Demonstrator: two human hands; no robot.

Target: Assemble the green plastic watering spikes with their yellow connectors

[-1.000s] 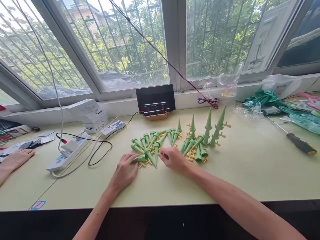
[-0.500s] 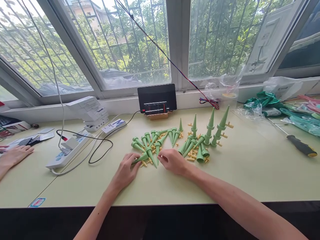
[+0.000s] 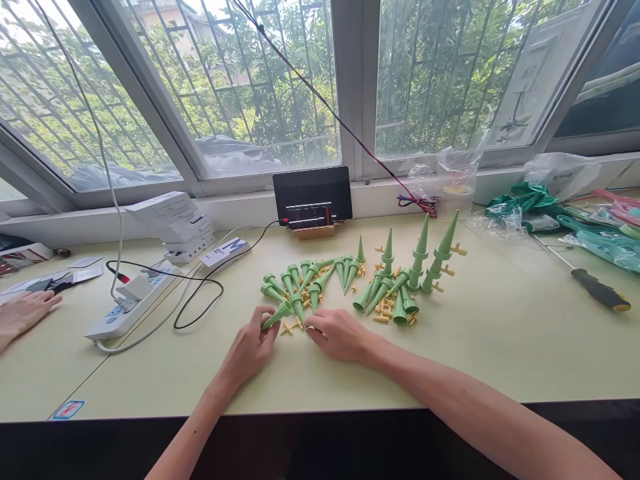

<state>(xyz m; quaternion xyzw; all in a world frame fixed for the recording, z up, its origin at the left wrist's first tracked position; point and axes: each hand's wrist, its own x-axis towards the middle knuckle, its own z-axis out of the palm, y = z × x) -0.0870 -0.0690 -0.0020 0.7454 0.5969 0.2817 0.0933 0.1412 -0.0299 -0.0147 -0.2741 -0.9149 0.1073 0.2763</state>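
My left hand [image 3: 253, 347] grips a green cone spike [image 3: 278, 313] by its tip and lifts its wide end off the pale green table [image 3: 350, 373]. My right hand [image 3: 336, 333] rests closed beside it, fingertips pinched at the near edge of a heap of green cone spikes [image 3: 305, 283] and small yellow pegs [image 3: 293, 325]; what it pinches is hidden. Three taller green spikes [image 3: 425, 257] with yellow pegs stand upright right of the heap, with more cones [image 3: 387, 297] lying in front of them.
A phone on a wooden stand [image 3: 311, 220] leans before a dark tablet. A white power strip [image 3: 131, 300] with a black cable lies at left, near another person's hand [image 3: 23, 313]. A screwdriver [image 3: 597, 293] and green plastic bags [image 3: 530, 200] lie at right.
My left hand has closed on one green cone and raised it. My right hand has slid left and nearer, from the pile's middle to its near edge.
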